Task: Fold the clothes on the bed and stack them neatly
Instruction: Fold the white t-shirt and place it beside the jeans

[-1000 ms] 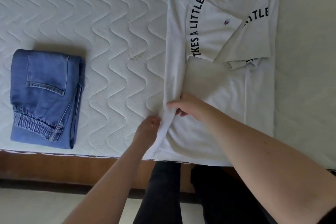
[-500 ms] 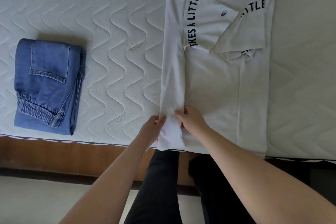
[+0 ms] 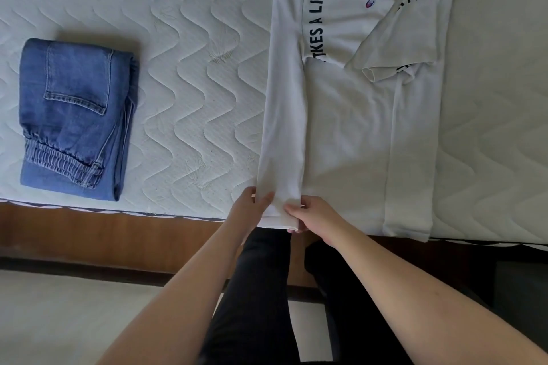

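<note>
The white T-shirt (image 3: 350,115) lies flat on the quilted mattress (image 3: 184,68), its long axis running from the collar at the far side to the hem at the near edge, both side panels folded inward and the right sleeve turned across the chest lettering; the left hand (image 3: 250,210) pinches the outer edge of the left folded panel at the hem, thumb on top; the right hand (image 3: 314,215) pinches the same panel's inner edge just beside it; folded blue jeans (image 3: 77,118) lie well apart to the left, near the mattress edge.
</note>
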`<action>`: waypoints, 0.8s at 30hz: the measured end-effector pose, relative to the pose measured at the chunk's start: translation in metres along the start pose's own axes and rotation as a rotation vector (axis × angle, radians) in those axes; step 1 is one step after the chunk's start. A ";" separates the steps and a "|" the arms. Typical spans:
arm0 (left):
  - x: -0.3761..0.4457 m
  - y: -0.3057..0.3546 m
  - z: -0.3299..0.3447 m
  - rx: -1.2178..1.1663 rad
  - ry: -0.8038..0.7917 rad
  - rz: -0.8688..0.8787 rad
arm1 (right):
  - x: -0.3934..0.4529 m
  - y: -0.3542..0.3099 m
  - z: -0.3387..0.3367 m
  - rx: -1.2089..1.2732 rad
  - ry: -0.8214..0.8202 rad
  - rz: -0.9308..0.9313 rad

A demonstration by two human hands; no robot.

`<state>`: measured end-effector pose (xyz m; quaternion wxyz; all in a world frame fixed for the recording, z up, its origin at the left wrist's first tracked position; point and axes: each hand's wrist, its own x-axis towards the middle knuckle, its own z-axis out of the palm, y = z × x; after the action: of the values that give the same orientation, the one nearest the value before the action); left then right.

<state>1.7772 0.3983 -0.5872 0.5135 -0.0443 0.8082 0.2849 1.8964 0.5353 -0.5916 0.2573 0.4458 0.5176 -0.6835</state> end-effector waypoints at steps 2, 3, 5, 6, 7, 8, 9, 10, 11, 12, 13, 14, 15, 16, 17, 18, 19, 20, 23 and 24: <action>-0.001 -0.008 0.000 0.027 -0.012 0.035 | -0.003 0.004 0.003 -0.127 0.055 -0.042; -0.001 -0.012 0.001 0.031 0.000 0.049 | -0.003 0.007 0.004 -0.180 0.084 -0.032; -0.003 -0.018 0.004 0.011 0.030 0.061 | -0.005 0.012 0.004 -0.210 0.105 0.031; -0.004 -0.021 0.006 -0.010 0.035 0.055 | -0.005 0.014 0.004 -0.224 0.108 0.058; -0.006 -0.023 0.008 -0.023 0.030 0.045 | -0.006 0.016 0.004 -0.243 0.112 0.078; -0.007 -0.025 0.010 -0.017 0.020 0.040 | -0.007 0.017 0.003 -0.265 0.119 0.088; -0.007 -0.027 0.011 0.008 0.010 0.040 | -0.006 0.017 0.002 -0.292 0.123 0.091; -0.007 -0.029 0.011 0.035 0.003 0.040 | -0.006 0.017 0.001 -0.327 0.117 0.086; -0.008 -0.031 0.011 0.053 -0.002 0.038 | -0.007 0.015 0.000 -0.372 0.101 0.081; -0.009 -0.032 0.011 0.062 -0.007 0.031 | -0.006 0.014 -0.001 -0.417 0.080 0.079; -0.010 -0.034 0.011 0.068 -0.010 0.024 | -0.007 0.012 -0.002 -0.462 0.057 0.086; -0.012 -0.036 0.011 0.078 -0.011 0.013 | -0.007 0.009 -0.003 -0.503 0.035 0.100; -0.013 -0.037 0.011 0.096 -0.008 0.001 | -0.008 0.008 -0.004 -0.534 0.010 0.123; -0.014 -0.036 0.012 0.128 -0.004 -0.014 | -0.008 0.007 -0.003 -0.563 -0.019 0.151; -0.016 -0.035 0.012 0.184 0.006 -0.025 | -0.008 0.006 -0.002 -0.598 -0.043 0.182; -0.018 -0.034 0.012 0.265 0.026 -0.023 | -0.008 0.004 -0.001 -0.642 -0.053 0.213; -0.019 -0.031 0.011 0.349 0.060 -0.006 | -0.008 0.002 -0.002 -0.696 -0.033 0.237; -0.020 -0.029 0.010 0.411 0.112 0.023 | -0.008 -0.003 -0.004 -0.758 0.019 0.244; -0.019 -0.014 0.007 0.443 0.290 0.146 | 0.006 -0.022 -0.023 -0.832 0.237 0.126; -0.017 -0.006 0.006 0.441 0.326 0.198 | 0.014 -0.031 -0.033 -0.770 0.281 0.075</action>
<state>1.7922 0.3927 -0.5773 0.3437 0.1025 0.9229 0.1401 1.8754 0.5778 -0.5915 0.3567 0.4245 0.7491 -0.3626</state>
